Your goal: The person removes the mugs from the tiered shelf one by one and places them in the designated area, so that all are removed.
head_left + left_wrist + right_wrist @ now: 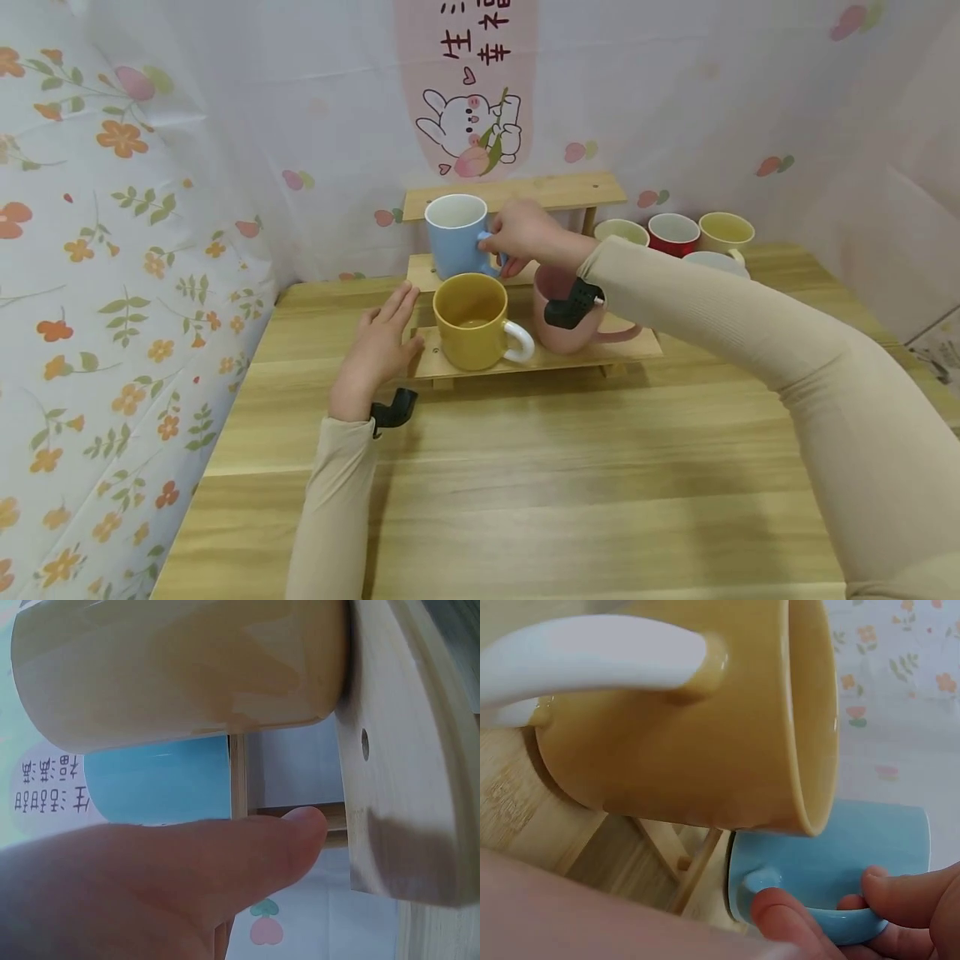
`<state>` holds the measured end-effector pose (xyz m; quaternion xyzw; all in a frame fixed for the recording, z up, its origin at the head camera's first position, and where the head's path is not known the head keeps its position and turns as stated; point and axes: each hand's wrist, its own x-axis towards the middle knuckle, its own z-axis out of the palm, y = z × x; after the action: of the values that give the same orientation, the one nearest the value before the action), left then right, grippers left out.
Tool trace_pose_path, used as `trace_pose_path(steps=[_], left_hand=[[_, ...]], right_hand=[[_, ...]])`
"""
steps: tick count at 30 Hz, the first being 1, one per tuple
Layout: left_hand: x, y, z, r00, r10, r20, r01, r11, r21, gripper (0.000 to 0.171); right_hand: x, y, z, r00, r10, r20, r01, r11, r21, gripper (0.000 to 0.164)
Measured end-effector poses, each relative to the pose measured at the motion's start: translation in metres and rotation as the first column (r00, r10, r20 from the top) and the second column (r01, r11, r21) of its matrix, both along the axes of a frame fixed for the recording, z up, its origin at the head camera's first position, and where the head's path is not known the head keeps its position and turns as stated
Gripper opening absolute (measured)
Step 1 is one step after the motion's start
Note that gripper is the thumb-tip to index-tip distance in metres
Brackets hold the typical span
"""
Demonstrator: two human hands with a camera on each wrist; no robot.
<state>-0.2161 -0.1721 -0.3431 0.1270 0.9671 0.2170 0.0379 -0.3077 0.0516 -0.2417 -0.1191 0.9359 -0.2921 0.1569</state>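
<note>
A light blue mug [454, 242] stands on the middle tier of a wooden stepped rack [517, 193]. My right hand [528, 232] grips its handle, thumb and fingers wrapped round it in the right wrist view. In front, on the lowest tier, sits a mustard yellow mug [471, 325] with a white handle turned to the right. Beside it is a pink mug [558, 329], partly hidden by my right wrist. My left hand [378, 346] lies at the rack's left end with fingers extended, its thumb [289, 836] near the lowest board and no mug in its grasp.
Right of the rack stand a pale green mug [621, 232], a red mug [673, 237], a pale yellow mug [723, 231] and a whitish mug [716, 263], partly covered by my right sleeve. The wooden table [570, 483] meets patterned cloth [300, 108] at the back and left.
</note>
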Motion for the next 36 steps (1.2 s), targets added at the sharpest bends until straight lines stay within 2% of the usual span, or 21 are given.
trace_pose_path(steps=[9, 19, 27, 31, 36], left_hand=[[0.000, 0.003, 0.004, 1.000, -0.002, 0.002, 0.002, 1.000, -0.001, 0.074], [0.001, 0.003, 0.003, 0.999, 0.019, 0.029, -0.019, 1.000, 0.004, 0.074], [-0.002, 0.002, 0.000, 1.000, -0.011, 0.013, 0.011, 1.000, -0.007, 0.074], [-0.002, 0.001, 0.000, 1.000, -0.005, 0.020, 0.006, 1.000, -0.015, 0.075], [-0.001, 0.002, 0.002, 0.999, 0.008, 0.036, -0.008, 1.000, -0.008, 0.075]], right_hand=[[0.002, 0.016, 0.009, 1.000, -0.001, -0.023, 0.000, 1.000, -0.013, 0.030], [0.003, 0.039, 0.023, 0.998, -0.055, -0.022, 0.053, 0.996, -0.066, 0.030], [0.007, 0.070, 0.024, 0.993, -0.095, -0.068, 0.088, 0.991, -0.098, 0.029], [0.010, 0.085, 0.027, 0.993, -0.100, -0.064, 0.091, 0.987, -0.133, 0.029], [0.013, 0.101, 0.028, 0.990, -0.118, -0.079, 0.108, 0.986, -0.124, 0.028]])
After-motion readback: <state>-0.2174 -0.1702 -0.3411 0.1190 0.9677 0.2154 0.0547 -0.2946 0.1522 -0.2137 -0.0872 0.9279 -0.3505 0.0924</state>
